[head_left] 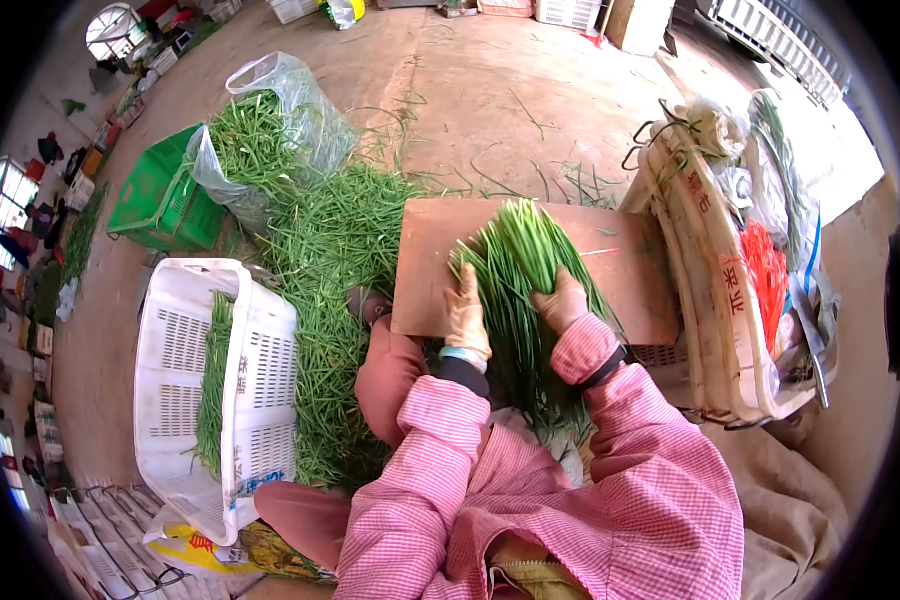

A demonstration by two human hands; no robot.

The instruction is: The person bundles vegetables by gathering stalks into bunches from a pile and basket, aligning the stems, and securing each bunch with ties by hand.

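A thick bundle of long green stalks [520, 300] lies over a brown board [630, 280], its pale cut ends pointing away from me. My left hand [465, 315], in a tan glove, rests flat against the bundle's left side with its fingers stretched forward. On the right side, my right hand [562, 302] is wrapped round the bundle near its pale ends. The leafy lower part hangs down toward my lap between my sleeves.
Loose green stalks [340, 250] are heaped left of the board. Beyond them stand a clear plastic bag [315, 115] of greens and a green crate [165, 195]. A white basket [185, 375] is at left. At right, a white crate [710, 270] holds bags and red string [763, 280].
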